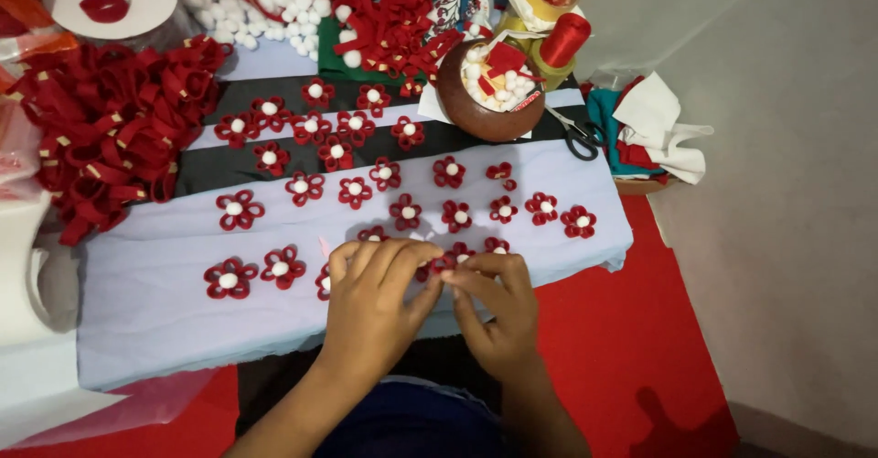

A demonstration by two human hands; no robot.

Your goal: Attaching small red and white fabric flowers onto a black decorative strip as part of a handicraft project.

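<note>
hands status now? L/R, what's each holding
Left hand: fingers curled, pinching a red fabric flower over the pale cloth.
Right hand: closed in a pinch on the same flower.

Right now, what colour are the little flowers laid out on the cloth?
Red petals with white ball centres, on a pale cloth; seen in the head view.

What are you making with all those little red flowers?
A person's left hand and right hand meet over a small red fabric flower, pinching it at the near edge of a pale cloth. Many finished red flowers with white centres lie in rows on it. A heap of red ribbon loops, a brown bowl of white balls and scissors sit behind.
</note>
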